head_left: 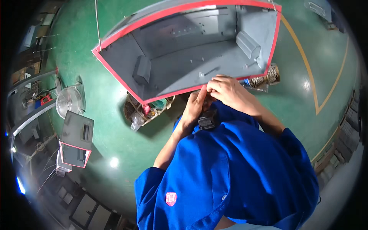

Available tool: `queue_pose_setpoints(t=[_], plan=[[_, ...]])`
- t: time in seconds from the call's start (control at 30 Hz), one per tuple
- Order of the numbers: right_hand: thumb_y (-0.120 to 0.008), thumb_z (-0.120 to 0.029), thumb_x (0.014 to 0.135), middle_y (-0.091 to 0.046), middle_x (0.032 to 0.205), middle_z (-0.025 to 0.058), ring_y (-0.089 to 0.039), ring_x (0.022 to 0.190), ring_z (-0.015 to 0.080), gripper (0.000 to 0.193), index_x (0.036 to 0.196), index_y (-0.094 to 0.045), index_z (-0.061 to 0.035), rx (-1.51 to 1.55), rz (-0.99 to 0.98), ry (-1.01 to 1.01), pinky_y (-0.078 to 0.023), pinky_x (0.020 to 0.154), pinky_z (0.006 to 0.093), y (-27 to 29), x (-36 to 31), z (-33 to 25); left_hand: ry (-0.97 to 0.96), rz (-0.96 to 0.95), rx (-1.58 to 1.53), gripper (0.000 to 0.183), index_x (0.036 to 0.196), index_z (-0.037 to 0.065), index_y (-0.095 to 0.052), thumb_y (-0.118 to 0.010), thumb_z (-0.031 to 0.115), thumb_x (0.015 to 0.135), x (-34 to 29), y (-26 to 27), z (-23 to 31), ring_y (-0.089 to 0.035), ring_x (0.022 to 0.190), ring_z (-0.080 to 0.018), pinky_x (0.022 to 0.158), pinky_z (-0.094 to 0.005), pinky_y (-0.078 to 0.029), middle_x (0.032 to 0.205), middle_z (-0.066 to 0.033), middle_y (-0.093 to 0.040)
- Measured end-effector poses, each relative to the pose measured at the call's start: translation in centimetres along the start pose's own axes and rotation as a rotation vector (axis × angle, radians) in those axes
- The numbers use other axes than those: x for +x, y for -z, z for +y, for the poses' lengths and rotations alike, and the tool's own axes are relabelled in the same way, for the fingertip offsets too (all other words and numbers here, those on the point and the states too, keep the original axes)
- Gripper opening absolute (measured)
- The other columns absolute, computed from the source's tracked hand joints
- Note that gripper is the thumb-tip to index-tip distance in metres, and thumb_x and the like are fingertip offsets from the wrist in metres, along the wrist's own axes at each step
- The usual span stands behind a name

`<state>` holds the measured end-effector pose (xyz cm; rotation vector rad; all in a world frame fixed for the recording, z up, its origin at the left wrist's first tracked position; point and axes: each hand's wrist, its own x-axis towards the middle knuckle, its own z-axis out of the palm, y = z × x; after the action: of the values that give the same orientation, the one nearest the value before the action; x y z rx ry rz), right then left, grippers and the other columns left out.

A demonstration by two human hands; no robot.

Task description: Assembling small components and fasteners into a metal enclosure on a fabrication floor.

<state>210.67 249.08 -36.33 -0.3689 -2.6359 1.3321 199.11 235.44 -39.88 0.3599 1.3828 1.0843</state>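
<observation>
A large grey metal cabinet (pixel 184 53) with a red strip along its rim lies open side up in front of me. My left hand (pixel 194 105) is closed at the middle of its near edge. Beside it, my right hand (pixel 227 91) has its fingers bent and pinched together, the fingertips of both hands meeting. Whatever they hold is too small or hidden by the fingers. Just below them, against my blue shirt, shows a black blocky thing (pixel 207 120); its upper part is hidden. Inside the cabinet lie a small pale piece (pixel 201 74) and several tiny bits.
Under the cabinet's near edge sit a box of mixed parts and bags (pixel 153 111) and a container of small metal pieces (pixel 271 74). A fan (pixel 69 100) and a smaller grey box with a red rim (pixel 76 134) stand left. Thin rods (pixel 98 27) rise at the cabinet's corners.
</observation>
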Motion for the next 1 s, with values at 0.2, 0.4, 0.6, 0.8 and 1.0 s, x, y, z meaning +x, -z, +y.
queue_pose_setpoints(t=[0.2, 0.4, 0.6, 0.8, 1.0], plan=[[-0.06, -0.01, 0.08, -0.057, 0.084, 0.0098, -0.057, 0.084, 0.0277, 0.007, 0.08, -0.059, -0.0035, 0.012, -0.012, -0.005, -0.047, 0.077, 0.0369, 1.5, 0.7, 0.1, 0.177, 0.062, -0.252, 0.043, 0.082, 0.005, -0.06, -0.044, 0.044, 0.093, 0.6, 0.7, 1.1, -0.048, 0.05, -0.0088, 0.044, -0.0214, -0.035, 0.063, -0.0014, -0.054], [-0.061, -0.01, 0.077, -0.059, 0.084, 0.0098, -0.059, 0.085, 0.0281, 0.009, 0.082, -0.057, -0.0041, 0.133, 0.016, -0.021, -0.047, 0.074, 0.0375, 1.6, 1.6, 0.4, 0.049, -0.075, -0.263, 0.032, 0.091, 0.007, -0.056, -0.035, 0.032, 0.095, 1.0, 1.1, 0.6, -0.04, 0.054, -0.0065, 0.048, -0.0218, -0.029, 0.065, 0.0013, -0.049], [-0.062, -0.013, 0.076, -0.057, 0.08, 0.007, -0.059, 0.079, 0.0251, 0.01, 0.077, -0.057, -0.005, 0.129, 0.085, 0.038, -0.048, 0.069, 0.0369, 1.5, 1.2, 1.2, 0.048, -0.139, -0.264, 0.022, 0.096, 0.005, -0.055, -0.041, 0.022, 0.092, 1.3, 0.7, 0.8, -0.043, 0.058, -0.0069, 0.051, -0.0196, -0.032, 0.069, -0.0008, -0.051], [-0.068, -0.006, 0.076, -0.059, 0.076, 0.0057, -0.06, 0.074, 0.0184, 0.01, 0.081, -0.06, -0.0035, 0.356, 0.362, -0.076, -0.047, 0.067, 0.0298, 5.3, 0.1, 1.4, 0.023, -0.185, -0.248, 0.02, 0.099, 0.001, -0.056, -0.043, 0.016, 0.094, 2.1, 0.3, 0.2, -0.039, 0.053, -0.007, 0.047, -0.0202, -0.03, 0.066, -0.0013, -0.048], [-0.062, 0.002, 0.08, -0.06, 0.09, 0.0042, -0.059, 0.087, 0.0119, 0.015, 0.095, -0.057, 0.0009, 0.762, 1.06, -0.091, -0.048, 0.079, 0.0254, 13.4, -4.2, 7.7, 0.011, -0.195, -0.246, 0.025, 0.095, 0.001, -0.056, -0.039, 0.019, 0.096, 2.8, -1.1, -0.7, -0.034, 0.049, -0.0075, 0.045, -0.0212, -0.026, 0.062, -0.0016, -0.044]])
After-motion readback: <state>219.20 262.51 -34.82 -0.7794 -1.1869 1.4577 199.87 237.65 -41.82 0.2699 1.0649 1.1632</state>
